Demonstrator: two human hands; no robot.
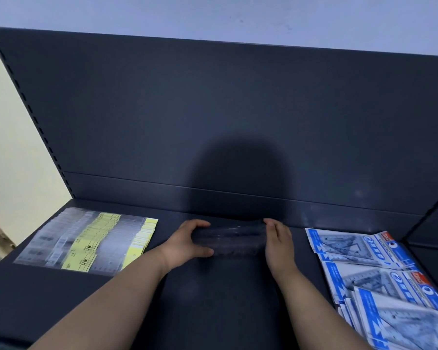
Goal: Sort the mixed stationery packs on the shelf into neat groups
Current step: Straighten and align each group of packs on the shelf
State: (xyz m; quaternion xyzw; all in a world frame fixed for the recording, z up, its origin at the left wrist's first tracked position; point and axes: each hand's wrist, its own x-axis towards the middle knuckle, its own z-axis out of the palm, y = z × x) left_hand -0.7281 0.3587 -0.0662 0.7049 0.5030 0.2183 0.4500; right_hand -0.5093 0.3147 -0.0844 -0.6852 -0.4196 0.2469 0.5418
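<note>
On the dark shelf [225, 306], both hands meet around a clear pack [234, 238] that lies in the middle, close to the foot of the back panel [213, 109]. The left hand [187, 241] grips the pack's left end, with its fingers curled over the far edge and its thumb hooked along the near edge. The right hand [278, 238] stands on its side against the pack's right end, its fingers straight and held together, pressing inward. The pack is see-through and blurred, so its contents are hard to make out; it may be more than one pack held as a bundle.

To the left, well apart from the hands, a group of clear packs with yellow labels [91, 241] lies fanned in overlapping rows. To the right, blue-and-white packs [379, 274] printed with rulers and set squares lie overlapped along the shelf's right side. A rounded shadow falls on the back panel above the hands.
</note>
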